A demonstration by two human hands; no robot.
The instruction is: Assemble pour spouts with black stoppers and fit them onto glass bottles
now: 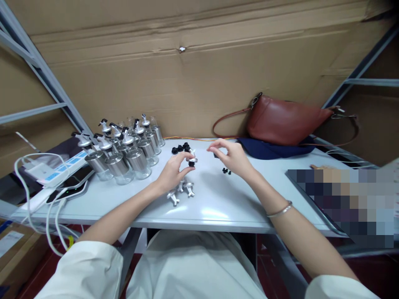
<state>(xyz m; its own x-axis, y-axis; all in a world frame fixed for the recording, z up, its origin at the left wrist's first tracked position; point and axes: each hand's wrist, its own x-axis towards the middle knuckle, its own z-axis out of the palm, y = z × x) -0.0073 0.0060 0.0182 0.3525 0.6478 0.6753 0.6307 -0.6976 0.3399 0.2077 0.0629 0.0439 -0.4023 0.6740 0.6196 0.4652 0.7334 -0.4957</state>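
My left hand [173, 171] pinches a silver bottle pourer [191, 161] with a black ribbed stopper pointing down. To its right, my right hand [232, 157] is raised above the table with thumb and forefinger together. Whatever is between those fingertips is too small to make out. Loose silver pourer heads [188, 188] lie on the table just below my left hand. Beyond that hand sits a cluster of black stoppers [180, 148]. A few small black pieces [227, 170] lie under my right wrist.
Glass bottles with steel sleeves [118, 168], several topped with pourers, crowd the table's left. Beside them are a power strip [67, 168] and white cables. A brown bag [283, 122] rests on dark blue cloth [274, 149] at back right. Cardboard [199, 91] walls the back.
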